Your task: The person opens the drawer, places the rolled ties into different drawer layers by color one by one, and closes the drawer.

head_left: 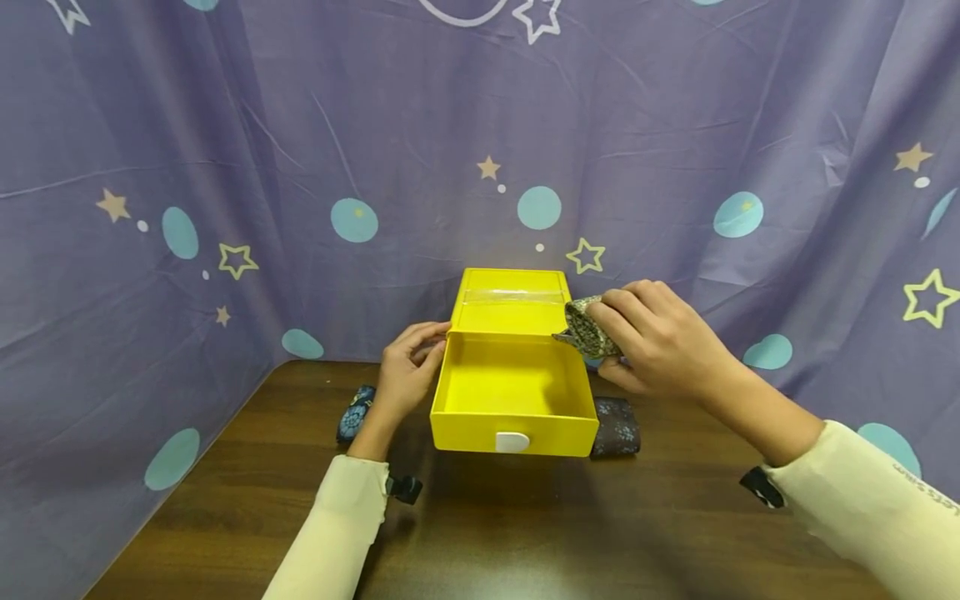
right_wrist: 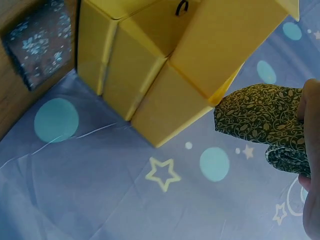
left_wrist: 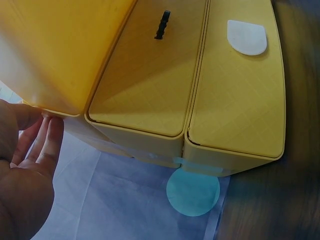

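A yellow drawer unit (head_left: pixel 513 315) stands against the curtain, its top drawer (head_left: pixel 465 433) pulled out toward me. Inside, the drawer shows a bare yellow bottom. My left hand (head_left: pixel 405 371) is at the unit's left side, its fingertips touching the yellow edge where the drawer meets the body; in the left wrist view these fingers (left_wrist: pixel 51 142) are nearly straight. My right hand (head_left: pixel 660 337) grips a folded cloth (head_left: pixel 592 329) with a dark green and gold vine pattern, held up at the drawer's right rear corner. In the right wrist view the cloth (right_wrist: pixel 260 112) overlaps the drawer's edge.
A folded navy floral cloth (head_left: pixel 356 414) lies on the wooden table (head_left: pixel 480 533) left of the unit. Another folded dark floral cloth (head_left: pixel 617 427) lies to its right. The lower drawers (left_wrist: pixel 150 75) are closed. A purple patterned curtain (head_left: pixel 420 125) hangs close behind.
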